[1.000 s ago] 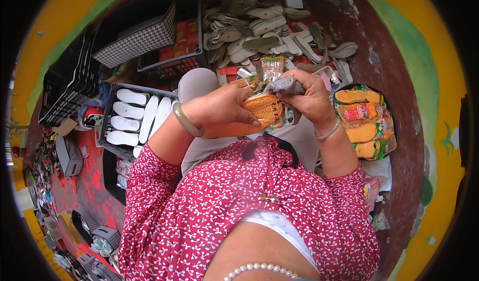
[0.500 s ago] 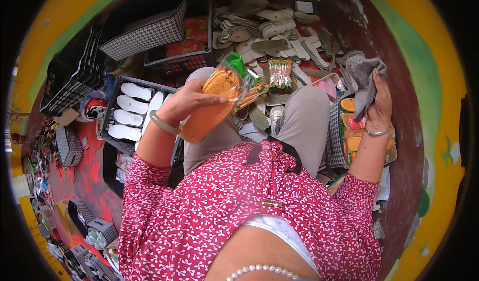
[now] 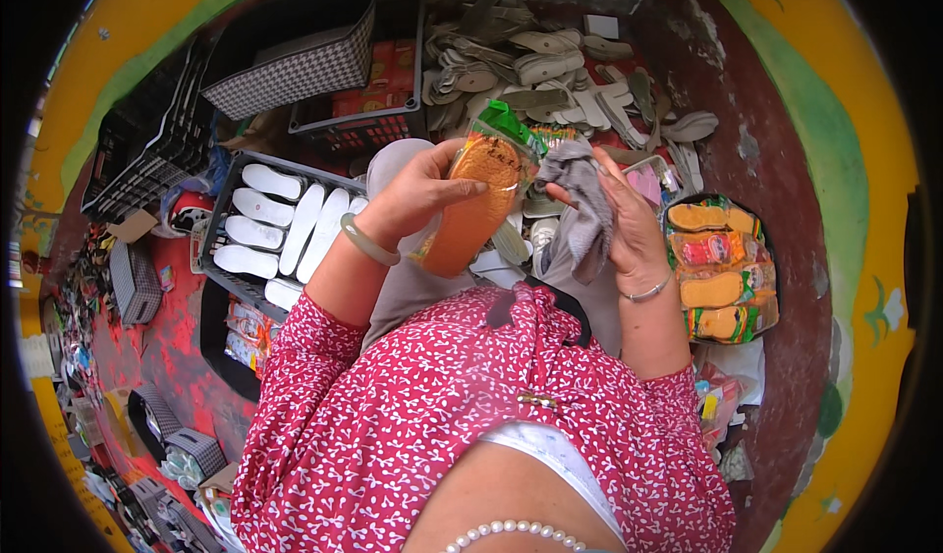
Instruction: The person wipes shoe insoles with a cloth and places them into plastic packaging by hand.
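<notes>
My left hand (image 3: 420,192) is closed on an orange insole in a clear packet (image 3: 468,221) with a green top, thumb across its front. The packet leans up above my lap. My right hand (image 3: 637,221) grips a crumpled grey cloth (image 3: 587,207), which hangs down just right of the packet. Whether the cloth touches the packet I cannot tell. On the right, beyond my right wrist, a container holds several packaged orange insoles (image 3: 715,283). White insoles (image 3: 260,207) lie in a dark crate (image 3: 241,288) at my left.
Loose grey and white insoles (image 3: 550,67) are heaped on the floor ahead. A houndstooth basket (image 3: 295,77) and a black crate (image 3: 363,126) stand at the far left, with stacked black crates (image 3: 133,160) beside them. A painted wall (image 3: 786,111) curves along the right.
My right hand has brought the grey cloth from the far right in to the packet. My left hand has shifted slightly right with the packaged insole.
</notes>
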`<action>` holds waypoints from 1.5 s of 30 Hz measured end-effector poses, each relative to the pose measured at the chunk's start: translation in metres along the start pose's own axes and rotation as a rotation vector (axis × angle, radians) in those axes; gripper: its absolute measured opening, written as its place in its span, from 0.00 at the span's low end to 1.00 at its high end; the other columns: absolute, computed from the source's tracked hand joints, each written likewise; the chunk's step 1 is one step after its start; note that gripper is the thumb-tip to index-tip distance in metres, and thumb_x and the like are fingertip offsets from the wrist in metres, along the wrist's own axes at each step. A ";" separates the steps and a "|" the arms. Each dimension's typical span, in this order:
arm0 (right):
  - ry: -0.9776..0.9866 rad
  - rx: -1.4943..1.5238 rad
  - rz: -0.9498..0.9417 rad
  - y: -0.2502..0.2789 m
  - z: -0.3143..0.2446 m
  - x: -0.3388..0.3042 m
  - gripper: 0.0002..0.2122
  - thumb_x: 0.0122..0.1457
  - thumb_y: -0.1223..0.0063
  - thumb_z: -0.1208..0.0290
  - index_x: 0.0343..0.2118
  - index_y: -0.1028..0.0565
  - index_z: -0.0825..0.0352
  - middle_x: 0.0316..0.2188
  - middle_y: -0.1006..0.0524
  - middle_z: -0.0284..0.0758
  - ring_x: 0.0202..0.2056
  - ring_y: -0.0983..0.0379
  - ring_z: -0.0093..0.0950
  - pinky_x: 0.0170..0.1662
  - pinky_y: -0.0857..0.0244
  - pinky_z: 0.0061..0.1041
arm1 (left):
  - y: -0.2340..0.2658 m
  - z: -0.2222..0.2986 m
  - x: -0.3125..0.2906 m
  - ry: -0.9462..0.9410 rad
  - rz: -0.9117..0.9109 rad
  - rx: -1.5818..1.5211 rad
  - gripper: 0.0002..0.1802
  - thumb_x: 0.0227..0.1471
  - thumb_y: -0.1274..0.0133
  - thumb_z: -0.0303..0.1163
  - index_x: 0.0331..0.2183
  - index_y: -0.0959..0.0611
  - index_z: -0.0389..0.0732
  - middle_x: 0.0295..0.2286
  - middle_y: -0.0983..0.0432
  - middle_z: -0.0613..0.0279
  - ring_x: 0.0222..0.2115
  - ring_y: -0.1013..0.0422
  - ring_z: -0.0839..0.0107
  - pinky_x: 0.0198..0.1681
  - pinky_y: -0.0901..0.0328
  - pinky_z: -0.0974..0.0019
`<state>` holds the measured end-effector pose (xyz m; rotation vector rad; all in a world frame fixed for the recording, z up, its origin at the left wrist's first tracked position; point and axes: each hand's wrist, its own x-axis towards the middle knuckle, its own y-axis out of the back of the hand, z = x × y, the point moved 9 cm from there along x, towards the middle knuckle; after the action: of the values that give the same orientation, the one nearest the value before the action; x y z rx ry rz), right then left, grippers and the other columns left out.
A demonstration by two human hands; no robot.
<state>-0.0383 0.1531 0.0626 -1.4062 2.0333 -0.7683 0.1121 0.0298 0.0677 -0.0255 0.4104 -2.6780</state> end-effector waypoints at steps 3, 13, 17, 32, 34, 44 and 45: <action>-0.064 0.054 -0.096 -0.027 0.006 -0.002 0.33 0.57 0.56 0.78 0.62 0.59 0.73 0.50 0.34 0.46 0.49 0.31 0.34 0.52 0.37 0.27 | -0.001 -0.004 -0.001 -0.001 0.007 0.066 0.25 0.49 0.46 0.23 0.50 0.31 0.34 0.44 0.28 0.60 0.45 0.31 0.74 0.50 0.37 0.69; 0.058 -0.095 -0.085 -0.031 0.010 0.003 0.39 0.49 0.47 0.87 0.63 0.54 0.67 0.54 0.37 0.37 0.54 0.38 0.27 0.56 0.43 0.25 | -0.021 -0.017 -0.007 0.061 -0.030 0.244 0.23 0.49 0.45 0.23 0.48 0.30 0.34 0.40 0.28 0.65 0.41 0.32 0.79 0.46 0.37 0.72; -0.003 -0.010 -0.128 -0.042 0.013 0.001 0.39 0.49 0.47 0.88 0.63 0.53 0.67 0.53 0.37 0.38 0.52 0.36 0.27 0.52 0.38 0.24 | -0.033 -0.013 -0.007 0.031 -0.036 0.352 0.23 0.49 0.45 0.23 0.48 0.30 0.33 0.39 0.27 0.65 0.40 0.32 0.78 0.45 0.37 0.72; 0.274 -0.620 -0.016 -0.028 -0.018 -0.006 0.11 0.50 0.42 0.83 0.38 0.25 0.70 0.31 0.23 0.28 0.33 0.29 0.15 0.37 0.34 0.15 | -0.058 -0.008 0.005 0.049 -0.157 0.426 0.21 0.51 0.44 0.27 0.47 0.27 0.33 0.35 0.25 0.66 0.36 0.32 0.82 0.41 0.36 0.76; 0.322 -0.701 -0.019 -0.032 -0.023 -0.012 0.11 0.50 0.42 0.82 0.38 0.25 0.70 0.31 0.23 0.27 0.33 0.30 0.14 0.37 0.35 0.14 | -0.061 -0.003 0.002 0.040 -0.181 0.406 0.21 0.51 0.45 0.26 0.48 0.27 0.33 0.36 0.25 0.65 0.37 0.32 0.82 0.42 0.36 0.76; 0.388 -0.700 0.024 -0.038 -0.049 -0.026 0.08 0.52 0.45 0.80 0.37 0.26 0.70 0.30 0.24 0.28 0.32 0.29 0.17 0.37 0.34 0.16 | -0.059 0.016 -0.014 0.044 -0.176 0.299 0.20 0.51 0.44 0.26 0.46 0.26 0.31 0.37 0.24 0.62 0.37 0.29 0.80 0.43 0.35 0.75; 0.467 -0.812 0.062 -0.028 -0.065 -0.027 0.08 0.53 0.46 0.79 0.37 0.26 0.70 0.32 0.23 0.30 0.33 0.27 0.20 0.38 0.33 0.17 | -0.044 0.014 -0.018 0.089 -0.119 0.277 0.20 0.50 0.44 0.27 0.45 0.26 0.31 0.37 0.24 0.62 0.37 0.29 0.79 0.42 0.34 0.74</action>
<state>-0.0587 0.1806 0.1305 -1.6592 2.9441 -0.2348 0.1112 0.0716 0.0951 0.1570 0.0635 -2.8370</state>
